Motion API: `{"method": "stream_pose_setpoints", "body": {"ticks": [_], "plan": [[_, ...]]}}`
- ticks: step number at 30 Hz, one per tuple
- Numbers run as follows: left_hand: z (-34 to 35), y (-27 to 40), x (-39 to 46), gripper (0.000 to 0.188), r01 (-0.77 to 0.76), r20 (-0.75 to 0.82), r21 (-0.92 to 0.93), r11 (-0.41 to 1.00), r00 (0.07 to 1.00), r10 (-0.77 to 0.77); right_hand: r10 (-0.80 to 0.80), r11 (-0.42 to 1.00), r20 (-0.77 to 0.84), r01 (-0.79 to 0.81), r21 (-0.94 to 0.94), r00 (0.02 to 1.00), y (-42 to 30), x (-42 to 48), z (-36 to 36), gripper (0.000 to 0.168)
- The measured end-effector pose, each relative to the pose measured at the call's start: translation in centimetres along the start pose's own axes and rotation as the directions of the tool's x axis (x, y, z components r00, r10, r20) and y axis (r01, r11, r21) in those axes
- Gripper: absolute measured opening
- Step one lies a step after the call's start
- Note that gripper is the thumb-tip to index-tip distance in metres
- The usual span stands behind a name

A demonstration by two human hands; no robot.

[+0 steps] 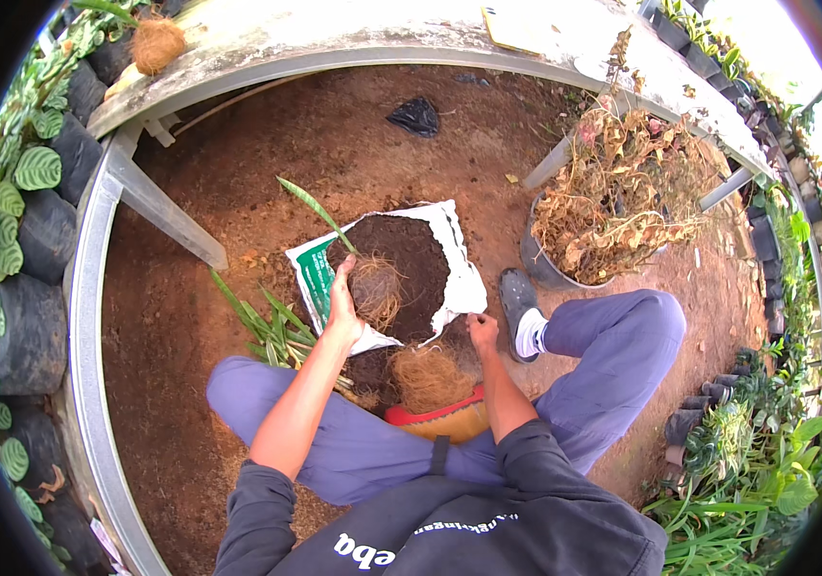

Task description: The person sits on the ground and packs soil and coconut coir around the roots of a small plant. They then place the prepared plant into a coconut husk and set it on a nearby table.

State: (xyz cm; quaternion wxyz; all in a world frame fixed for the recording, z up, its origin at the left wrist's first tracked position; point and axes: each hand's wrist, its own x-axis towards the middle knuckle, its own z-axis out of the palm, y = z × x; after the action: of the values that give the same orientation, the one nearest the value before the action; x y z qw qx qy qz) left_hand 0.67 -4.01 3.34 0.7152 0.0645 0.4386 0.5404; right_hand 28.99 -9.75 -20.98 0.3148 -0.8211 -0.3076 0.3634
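My left hand [343, 301] holds a ball of soil wrapped in coconut fiber [376, 291], from which one long green leaf [316, 209] rises. The ball is over an opened white and green plastic sack [462, 277] of dark soil [421, 248]. At the sack's lower right corner is my right hand [482, 331], its fingers curled; whether they pinch anything is too small to tell. A clump of loose coconut fiber [431, 378] lies between my legs, beside the sack. Cut leafy plants [277, 327] lie left of the sack, near my knee.
A weathered table [353, 36] on metal legs arches ahead, with another fiber ball [157, 45] on its left end. Right of the sack stands a pot [553, 263] of dried plants. A black plastic bag [415, 117] lies on the ground. Potted plants line both sides.
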Motion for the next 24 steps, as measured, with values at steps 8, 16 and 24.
{"method": "stream_pose_setpoints", "body": {"ticks": [8,16,24], "plan": [[-0.6,-0.3,0.5,0.048,0.01,-0.024,0.04,0.999,1.0,-0.009,-0.191,0.928,0.139,0.225,-0.296,0.972,1.8,-2.1,1.3,0.031],[-0.4,-0.1,0.1,0.039,0.005,-0.079,0.021,1.0,0.997,-0.004,-0.273,0.851,0.116,0.296,-0.434,0.955,1.1,-3.7,2.9,0.027],[-0.5,-0.1,0.4,0.039,-0.017,-0.079,0.029,0.999,0.997,0.02,-0.136,0.956,0.104,0.158,-0.247,0.985,1.0,-3.4,1.9,0.023]]}}
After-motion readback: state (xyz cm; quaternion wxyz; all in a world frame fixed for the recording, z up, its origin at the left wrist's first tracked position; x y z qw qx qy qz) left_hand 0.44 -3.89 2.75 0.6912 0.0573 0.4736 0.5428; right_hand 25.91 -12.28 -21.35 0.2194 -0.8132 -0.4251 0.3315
